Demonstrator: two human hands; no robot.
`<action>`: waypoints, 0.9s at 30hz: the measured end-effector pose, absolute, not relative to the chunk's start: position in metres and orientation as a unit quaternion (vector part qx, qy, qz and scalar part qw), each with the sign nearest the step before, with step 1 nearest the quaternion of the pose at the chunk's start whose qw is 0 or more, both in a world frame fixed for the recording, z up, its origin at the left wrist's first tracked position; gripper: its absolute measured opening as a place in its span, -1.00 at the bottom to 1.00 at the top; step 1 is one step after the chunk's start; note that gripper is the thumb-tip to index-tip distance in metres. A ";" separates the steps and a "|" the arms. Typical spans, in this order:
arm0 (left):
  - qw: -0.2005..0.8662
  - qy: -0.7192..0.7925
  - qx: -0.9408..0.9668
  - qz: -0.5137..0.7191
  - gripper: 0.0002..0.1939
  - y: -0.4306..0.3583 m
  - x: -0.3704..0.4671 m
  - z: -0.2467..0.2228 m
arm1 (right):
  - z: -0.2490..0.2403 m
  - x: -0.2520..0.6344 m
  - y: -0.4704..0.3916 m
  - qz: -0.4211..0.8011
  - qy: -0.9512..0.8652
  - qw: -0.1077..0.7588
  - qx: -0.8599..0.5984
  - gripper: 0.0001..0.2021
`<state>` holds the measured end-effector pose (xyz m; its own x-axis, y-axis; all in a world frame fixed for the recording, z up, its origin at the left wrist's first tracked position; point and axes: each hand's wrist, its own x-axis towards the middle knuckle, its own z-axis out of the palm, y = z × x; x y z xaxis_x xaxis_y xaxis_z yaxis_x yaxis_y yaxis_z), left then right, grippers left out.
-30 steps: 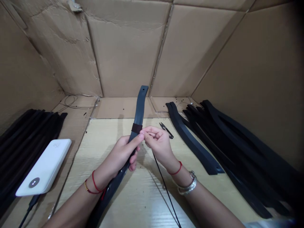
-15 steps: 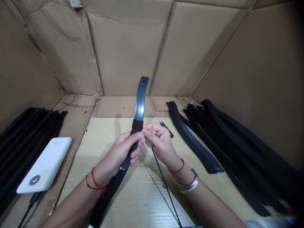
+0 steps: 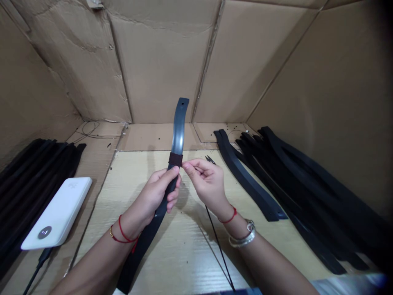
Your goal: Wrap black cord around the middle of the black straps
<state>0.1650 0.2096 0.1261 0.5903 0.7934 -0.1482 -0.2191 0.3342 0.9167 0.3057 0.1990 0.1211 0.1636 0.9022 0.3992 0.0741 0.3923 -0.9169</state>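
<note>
A long curved black strip with a hole near its far end slants up through the middle. My left hand is wrapped round it, thumb on top, just below a band of dark brown cord wound about the strip. Right beside the band's right edge, my right hand is closed in a pinch on the cord. A dark length of cord trails from under that hand to the bottom edge. Small black snips lie behind my right hand, partly hidden.
More black strips lie on the right, and a dark pile of strips on the left. A white power bank with a cable lies at the left. Cardboard walls enclose the table.
My right hand has shifted slightly right, away from the strip, and covers more of the snips. The strip and my left hand have moved slightly left.
</note>
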 end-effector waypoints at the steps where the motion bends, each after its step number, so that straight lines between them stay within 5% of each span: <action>1: 0.755 0.308 0.471 0.336 -0.62 0.210 0.165 0.126 | 0.122 0.305 0.198 0.300 -0.562 0.622 -0.454 -0.82; 12: 0.752 0.313 0.470 0.339 -0.62 0.210 0.166 0.127 | 0.126 0.304 0.192 0.231 -0.560 0.633 -0.481 -0.88; 27: 0.803 0.251 0.441 0.313 -0.66 0.206 0.159 0.129 | 0.120 0.305 0.201 0.480 -0.505 0.606 -0.385 -0.74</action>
<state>0.1588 0.2064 0.1292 0.6772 0.7247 -0.1275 -0.2817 0.4154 0.8649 0.3050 0.2012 0.1196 0.0305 0.9697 0.2422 -0.1931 0.2435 -0.9505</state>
